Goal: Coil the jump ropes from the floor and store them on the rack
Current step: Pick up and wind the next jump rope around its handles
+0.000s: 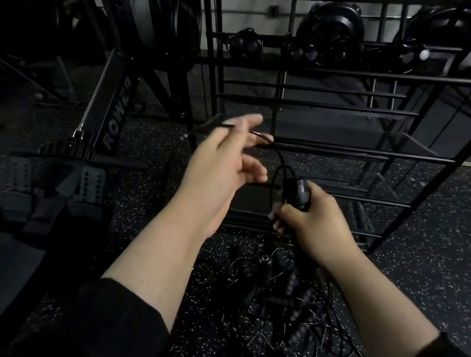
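Your right hand (312, 217) grips jump rope handles (300, 193); your left hand (224, 159) pinches its cord (259, 135), fingers loosely spread. More jump ropes (287, 303) lie tangled on the speckled rubber floor (429, 231), before the black rack (355, 110). A rower (111, 115) stands left.

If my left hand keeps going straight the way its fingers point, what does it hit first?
Most likely a horizontal bar of the black rack. The left hand, pinching a thin jump rope cord, points up and away toward it. Depth is unclear, so the gap cannot be judged.
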